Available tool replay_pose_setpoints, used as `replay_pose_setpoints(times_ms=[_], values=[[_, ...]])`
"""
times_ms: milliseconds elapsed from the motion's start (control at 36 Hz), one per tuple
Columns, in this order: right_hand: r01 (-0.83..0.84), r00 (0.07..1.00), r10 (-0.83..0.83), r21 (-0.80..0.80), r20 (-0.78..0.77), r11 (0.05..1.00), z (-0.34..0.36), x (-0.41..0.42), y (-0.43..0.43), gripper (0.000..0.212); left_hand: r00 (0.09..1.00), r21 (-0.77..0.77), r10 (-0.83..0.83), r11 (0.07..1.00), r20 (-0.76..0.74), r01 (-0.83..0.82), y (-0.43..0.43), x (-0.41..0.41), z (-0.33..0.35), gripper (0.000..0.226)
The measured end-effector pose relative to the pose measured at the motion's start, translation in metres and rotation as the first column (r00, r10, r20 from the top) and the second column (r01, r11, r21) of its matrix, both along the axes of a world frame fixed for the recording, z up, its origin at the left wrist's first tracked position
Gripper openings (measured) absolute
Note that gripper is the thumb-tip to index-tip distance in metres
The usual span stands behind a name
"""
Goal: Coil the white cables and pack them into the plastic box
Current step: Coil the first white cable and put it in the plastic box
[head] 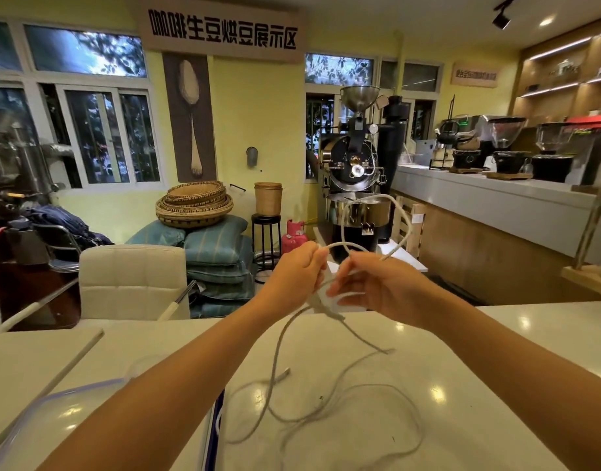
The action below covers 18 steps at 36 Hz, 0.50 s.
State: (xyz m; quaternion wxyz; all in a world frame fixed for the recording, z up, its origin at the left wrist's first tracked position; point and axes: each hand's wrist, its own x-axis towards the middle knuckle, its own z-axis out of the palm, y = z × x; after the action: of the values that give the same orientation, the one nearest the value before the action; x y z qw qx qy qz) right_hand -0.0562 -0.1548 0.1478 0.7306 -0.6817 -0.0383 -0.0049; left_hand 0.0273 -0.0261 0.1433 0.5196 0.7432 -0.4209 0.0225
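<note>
Both hands are raised above the white table (496, 385). My left hand (297, 271) and my right hand (377, 287) are close together, each pinching a white cable (399, 207) that loops up and to the right, its plug end hanging free near the right hand. More white cable (326, 413) trails down from the hands and lies in loose tangled loops on the table. The clear plastic box (51, 416) with a blue rim sits at the lower left, partly hidden by my left forearm.
A white padded chair (132, 280) stands beyond the table's far edge. Behind it are stacked cushions, woven baskets (194, 203), a stool and a coffee roaster (356, 178). A counter with grinders runs along the right.
</note>
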Motion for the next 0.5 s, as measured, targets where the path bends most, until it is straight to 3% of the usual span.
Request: replay_pose_setpoints(times_ms=[139, 194, 278, 500], values=[[0.077, 0.994, -0.084, -0.089, -0.075, 0.993, 0.000, -0.002, -0.005, 0.036, 0.999, 0.039, 0.042, 0.998, 0.010, -0.042, 0.003, 0.005, -0.006, 0.038], [0.111, 0.994, -0.108, 0.097, -0.032, 0.989, 0.002, -0.005, -0.008, 0.042, 0.998, 0.065, 0.056, 0.996, 0.007, -0.057, 0.004, 0.008, -0.009, 0.037], [0.143, 0.985, -0.170, 0.392, 0.034, 0.909, 0.005, -0.006, -0.013, 0.056, 0.997, 0.083, 0.080, 0.993, 0.001, -0.079, 0.006, 0.011, -0.015, 0.038], [0.180, 0.968, -0.239, 0.443, 0.081, 0.878, 0.005, -0.004, -0.020, 0.062, 0.997, 0.095, 0.074, 0.993, -0.030, -0.071, 0.007, 0.008, -0.026, 0.037]])
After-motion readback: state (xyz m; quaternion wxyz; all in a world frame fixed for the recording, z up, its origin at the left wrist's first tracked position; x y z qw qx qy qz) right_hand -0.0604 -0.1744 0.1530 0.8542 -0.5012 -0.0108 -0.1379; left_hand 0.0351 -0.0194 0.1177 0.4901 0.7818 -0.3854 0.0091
